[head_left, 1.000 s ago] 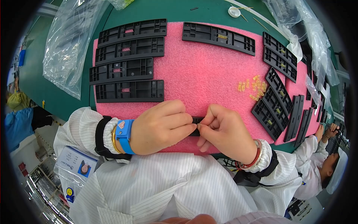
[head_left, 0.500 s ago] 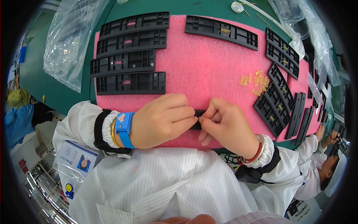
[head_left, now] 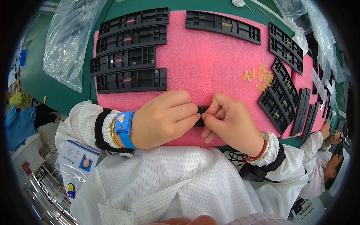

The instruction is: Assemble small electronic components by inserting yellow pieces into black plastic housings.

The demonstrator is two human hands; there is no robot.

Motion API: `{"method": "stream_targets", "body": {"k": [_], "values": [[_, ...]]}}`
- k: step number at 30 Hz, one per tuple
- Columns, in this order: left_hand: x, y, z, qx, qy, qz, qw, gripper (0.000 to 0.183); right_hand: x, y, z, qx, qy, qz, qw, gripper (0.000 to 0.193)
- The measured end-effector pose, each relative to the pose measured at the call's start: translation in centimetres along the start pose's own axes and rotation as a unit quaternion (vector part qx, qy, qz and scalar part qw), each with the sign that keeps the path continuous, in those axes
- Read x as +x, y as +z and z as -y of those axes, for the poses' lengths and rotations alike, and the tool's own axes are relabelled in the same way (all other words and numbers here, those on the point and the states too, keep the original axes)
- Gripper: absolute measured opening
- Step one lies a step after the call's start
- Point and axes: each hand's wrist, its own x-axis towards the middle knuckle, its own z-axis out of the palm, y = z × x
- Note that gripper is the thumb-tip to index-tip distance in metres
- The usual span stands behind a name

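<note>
Close in front of me, a black plastic part (head_left: 201, 109) lies mostly hidden beneath both hands on a pink foam sheet (head_left: 210, 77). My left hand (head_left: 167, 118) is closed, its fingertips pressed together at this part. From the other side my right hand (head_left: 228, 122) pinches thumb against forefinger, almost touching the left fingertips. Whatever the two pinches hold is covered by the fingers. Small clear yellow pieces (head_left: 264, 77) are scattered on the foam to the right. Beyond the hands lies a long black panel (head_left: 221, 28) with a yellow piece in its middle.
Several black panels (head_left: 131, 80) are stacked in a row at the left. More panels (head_left: 277, 107) with yellow pieces lie at the right. Clear plastic bags (head_left: 71, 41) rest on the green table (head_left: 33, 80). Another person (head_left: 320, 165) sits at the right.
The view has shifted slightly, so the panels sit a little higher in the picture. Both hands stay pinched together over the black part, with hardly any visible movement.
</note>
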Motion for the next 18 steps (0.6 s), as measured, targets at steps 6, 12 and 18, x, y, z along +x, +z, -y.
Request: {"method": "stream_targets", "body": {"k": [6,12,18], "values": [[-0.17,-0.08,-0.07,0.008,0.004,0.002,1.0,0.042,0.09,0.09,0.12,0.003,-0.003,0.002,1.0,0.01],[-0.38,0.02,-0.14,0.014,0.007,0.014,1.0,0.041,0.05,0.03,-0.01,0.003,-0.007,0.007,1.0,0.01],[-0.26,-0.08,-0.42,0.024,-0.006,0.031,0.999,0.039,0.11,0.01,0.06,0.0,-0.01,0.004,1.0,0.01]]}}
